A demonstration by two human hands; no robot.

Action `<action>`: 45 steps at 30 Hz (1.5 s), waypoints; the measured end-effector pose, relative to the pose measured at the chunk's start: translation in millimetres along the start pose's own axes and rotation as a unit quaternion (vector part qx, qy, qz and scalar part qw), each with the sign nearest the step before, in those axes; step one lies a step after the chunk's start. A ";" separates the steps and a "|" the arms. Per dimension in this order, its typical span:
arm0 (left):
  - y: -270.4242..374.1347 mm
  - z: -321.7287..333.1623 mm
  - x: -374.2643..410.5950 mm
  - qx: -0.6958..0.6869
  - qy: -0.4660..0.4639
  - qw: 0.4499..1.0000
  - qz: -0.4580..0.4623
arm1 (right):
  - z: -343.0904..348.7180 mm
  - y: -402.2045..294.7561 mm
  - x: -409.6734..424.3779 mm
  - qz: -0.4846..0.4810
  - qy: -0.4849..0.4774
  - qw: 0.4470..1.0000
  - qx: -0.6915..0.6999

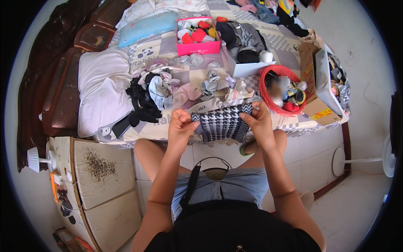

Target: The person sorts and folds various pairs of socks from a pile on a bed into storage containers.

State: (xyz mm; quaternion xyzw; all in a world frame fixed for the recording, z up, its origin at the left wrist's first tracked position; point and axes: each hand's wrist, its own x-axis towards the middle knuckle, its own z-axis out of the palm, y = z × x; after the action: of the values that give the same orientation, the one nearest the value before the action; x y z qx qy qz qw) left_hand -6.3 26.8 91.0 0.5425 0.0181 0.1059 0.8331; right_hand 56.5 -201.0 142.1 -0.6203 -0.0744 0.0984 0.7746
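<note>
A black-and-white houndstooth fabric item, perhaps a garment, is stretched between my two hands over the bed's near edge. My left hand pinches its left upper corner between thumb and fingers. At the opposite end, my right hand grips the patterned border band. Just behind the cloth lies a pale sock bearing writing, partly covered by it. Loose light-coloured socks are strewn beyond, and a heap of black socks lies left of my left hand.
A red woven basket of socks stands right of my right hand. Behind are a pink box of socks and a white box of dark clothes. A cardboard box, white pillow and wooden cabinet flank the area.
</note>
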 end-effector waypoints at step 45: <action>-69.4 -50.2 -37.9 0.443 -0.070 0.893 -0.043 | -61.7 133.9 -18.0 -0.039 -0.112 0.933 -0.340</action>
State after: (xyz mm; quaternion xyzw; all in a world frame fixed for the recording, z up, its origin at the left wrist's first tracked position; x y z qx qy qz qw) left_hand -39.7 37.5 4.1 0.8601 0.0281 0.0128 0.5092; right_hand 45.7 -235.4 -2.0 -0.8279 -0.2137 0.1062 0.5076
